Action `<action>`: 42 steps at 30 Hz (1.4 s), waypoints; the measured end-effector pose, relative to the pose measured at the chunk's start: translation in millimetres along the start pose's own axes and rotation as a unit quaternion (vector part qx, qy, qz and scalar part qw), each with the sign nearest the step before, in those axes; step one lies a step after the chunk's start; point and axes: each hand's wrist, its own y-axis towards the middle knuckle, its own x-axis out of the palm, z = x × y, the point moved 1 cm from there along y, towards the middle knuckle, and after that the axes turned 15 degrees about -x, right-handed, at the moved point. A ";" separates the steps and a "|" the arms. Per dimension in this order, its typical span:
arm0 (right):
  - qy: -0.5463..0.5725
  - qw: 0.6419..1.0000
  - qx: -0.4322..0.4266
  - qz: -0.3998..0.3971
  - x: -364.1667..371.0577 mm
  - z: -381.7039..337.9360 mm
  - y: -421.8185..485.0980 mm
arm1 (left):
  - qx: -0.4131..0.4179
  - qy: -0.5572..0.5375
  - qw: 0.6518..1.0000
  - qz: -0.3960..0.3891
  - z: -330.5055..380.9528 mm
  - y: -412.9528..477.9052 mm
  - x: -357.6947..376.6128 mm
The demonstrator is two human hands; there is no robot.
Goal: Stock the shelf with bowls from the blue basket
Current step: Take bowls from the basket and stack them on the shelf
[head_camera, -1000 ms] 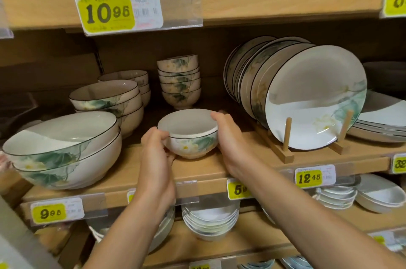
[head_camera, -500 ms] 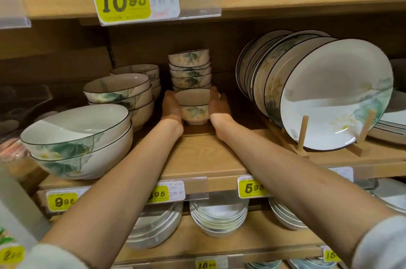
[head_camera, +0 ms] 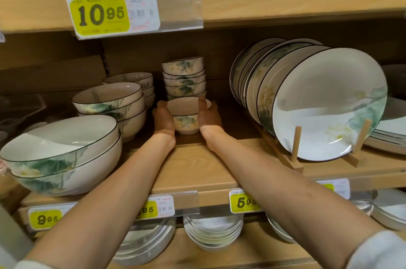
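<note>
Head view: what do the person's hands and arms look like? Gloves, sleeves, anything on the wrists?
No gloves. The left hand and right hand are bare, no ring, watch or band in view. Forearms bare too. White left sleeve and right sleeve show only at the bottom corners.

We're looking at light wood shelving: shelf board [head_camera: 197, 169] under the left hand [head_camera: 163, 119] and right hand [head_camera: 208, 118], upper board [head_camera: 285, 0] above them, lower board [head_camera: 259, 253] below, darker wood back panel [head_camera: 219, 49] behind them, slotted metal upright [head_camera: 105, 60] up-left of the left hand, soft even light, shade at back.
</note>
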 end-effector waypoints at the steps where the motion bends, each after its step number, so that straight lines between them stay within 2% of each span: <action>1: 0.003 1.000 0.001 -0.004 -0.3 -0.3 -0.1 | 0.002 0.005 1.000 0.001 0.1 -1.2 -0.4; 7: 0.033 0.999 0.018 -0.016 -2.9 -4.3 -1.7 | 0.017 0.036 0.999 -0.004 1.8 -17.4 0.2; 10: 0.053 0.998 0.030 -0.008 -7.4 -7.3 -4.5 | -0.008 0.023 1.000 0.005 6.6 -34.0 0.1; 13: 0.031 0.999 0.003 0.015 -15.6 -19.9 -9.0 | -0.024 0.014 0.999 0.027 6.0 -67.6 -5.7; 15: 0.039 0.999 -0.003 0.019 -23.2 -34.3 -19.6 | -0.021 0.025 0.999 0.013 -3.7 -95.5 -14.6; 19: 0.091 0.995 -0.026 0.010 -39.8 -59.3 -70.8 | 0.039 0.038 0.997 -0.058 -9.9 -168.2 -37.1; 22: 0.110 0.988 -0.107 -0.007 -43.5 -74.3 -122.7 | 0.119 0.056 0.986 -0.105 -8.5 -228.3 -70.3; 24: 0.168 0.975 -0.138 -0.034 -37.0 -85.1 -158.5 | 0.155 0.052 0.981 -0.107 -12.8 -265.1 -103.3; 27: 0.274 0.952 -0.097 -0.094 -11.9 -92.9 -224.1 | 0.175 0.049 0.982 -0.049 -23.8 -314.5 -167.0; 31: 0.321 0.927 -0.006 -0.196 42.8 -83.5 -316.8 | 0.128 0.028 0.989 0.068 -43.2 -363.8 -265.3; 36: 0.260 0.918 0.116 -0.277 114.9 -46.0 -410.9 | 0.075 0.002 0.976 0.205 -68.1 -402.7 -385.4; 42: 0.152 0.910 0.155 -0.352 177.8 1.0 -481.1 | -0.006 -0.022 0.945 0.327 -98.5 -405.4 -494.1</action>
